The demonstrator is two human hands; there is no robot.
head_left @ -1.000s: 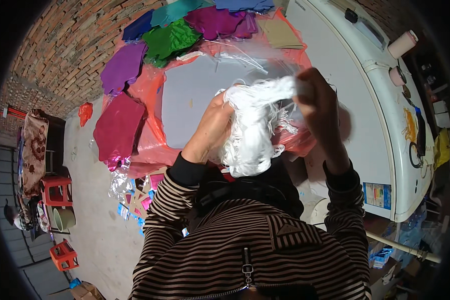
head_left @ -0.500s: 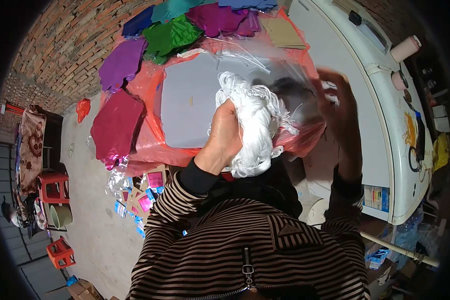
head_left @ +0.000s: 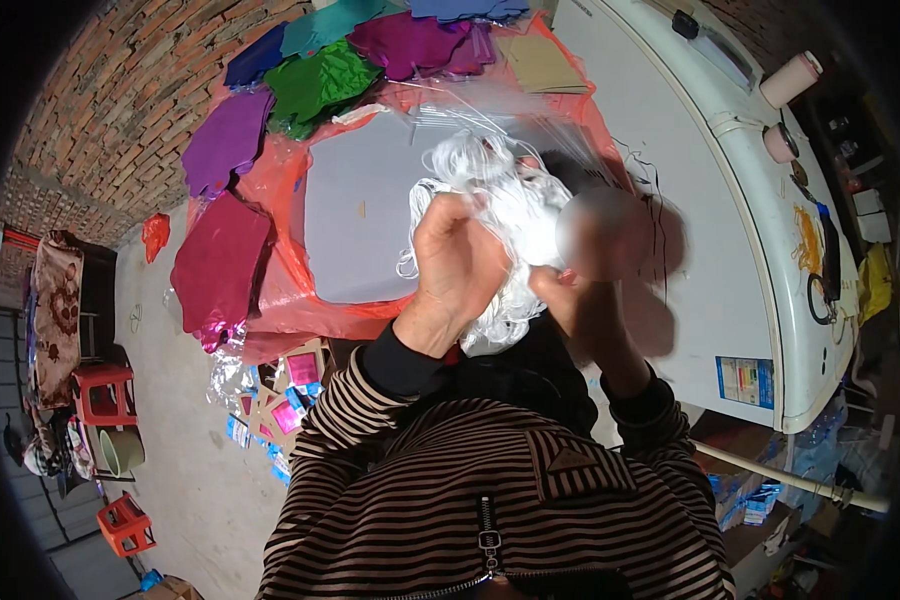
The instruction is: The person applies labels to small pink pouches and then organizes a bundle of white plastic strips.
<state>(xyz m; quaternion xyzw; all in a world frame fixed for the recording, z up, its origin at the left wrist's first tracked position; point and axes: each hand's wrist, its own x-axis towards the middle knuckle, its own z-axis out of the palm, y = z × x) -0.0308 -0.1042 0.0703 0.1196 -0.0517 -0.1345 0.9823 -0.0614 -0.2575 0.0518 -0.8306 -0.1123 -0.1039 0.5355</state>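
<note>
The left forearm (head_left: 345,415) slants up and rightward, the right forearm (head_left: 658,425) up and leftward, wrists apart. The left grip (head_left: 460,255) is curled closed, thumb uppermost; the right grip (head_left: 588,298), thumb pointing leftward, is partly blurred, its fingers unclear.

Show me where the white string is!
In the head view, the white string is just right of centre, held in the left hand, next to the right hand.

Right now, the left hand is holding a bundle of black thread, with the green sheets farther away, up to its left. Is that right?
Not quite: the thread is white, not black. The head view shows the left hand holding a bundle of white thread, with the green sheets farther away, up to its left.
</note>
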